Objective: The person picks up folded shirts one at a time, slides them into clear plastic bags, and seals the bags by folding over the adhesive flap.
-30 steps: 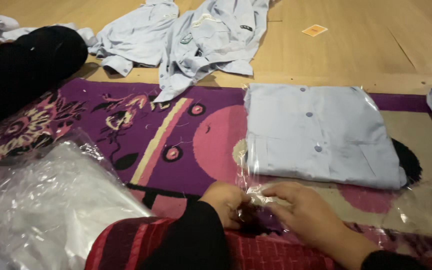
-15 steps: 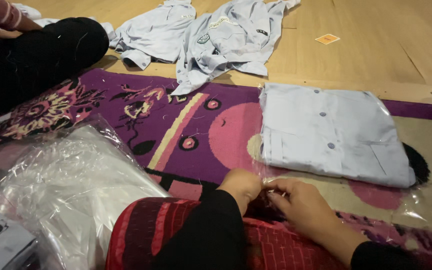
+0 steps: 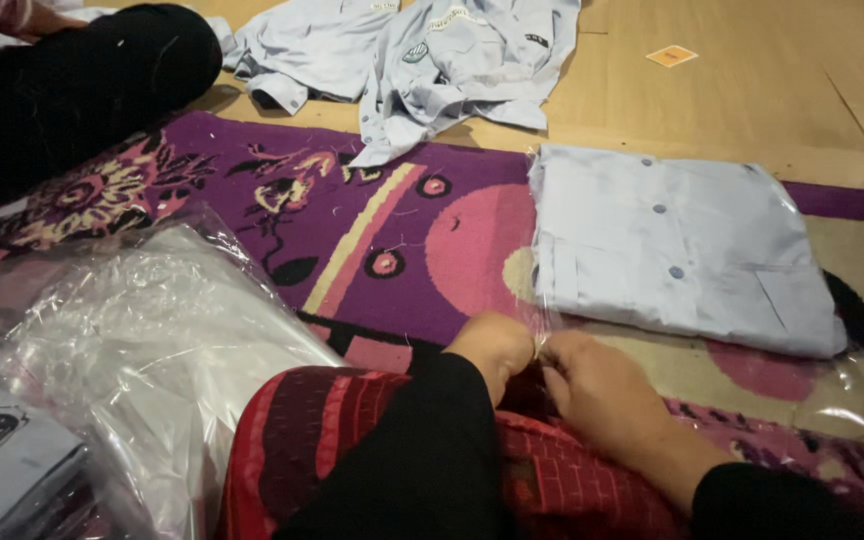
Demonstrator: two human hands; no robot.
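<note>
The person's left hand [image 3: 495, 345] and right hand [image 3: 592, 385] are meeting just above a red patterned knee [image 3: 352, 440], both pinching the near edge of a clear plastic bag [image 3: 552, 315] — fingertips closed on the film, knuckles almost touching each other. The bag is holding a folded pale-blue shirt [image 3: 682, 245], which is lying flat on the purple patterned rug [image 3: 352, 230] just beyond the hands, its row of small buttons facing up and its near corner close to the right hand's fingers. The film's loose flap is running out past the shirt toward the right (it is glinting over the beige part of the rug).

To the left, a heap of crumpled clear plastic bags [image 3: 152, 340] is lying on the rug beside the knee, and at the bottom-left corner a packed garment with a dark emblem [image 3: 2, 450] is partly showing. Further off, unfolded pale-blue shirts [image 3: 422, 60] are sprawling across the wooden floor [image 3: 752, 90] — well apart from the hands — with a small orange tag [image 3: 672, 56] lying on the boards. Another person's dark-clothed leg [image 3: 72, 90] is resting at the upper left, on the rug's edge.
</note>
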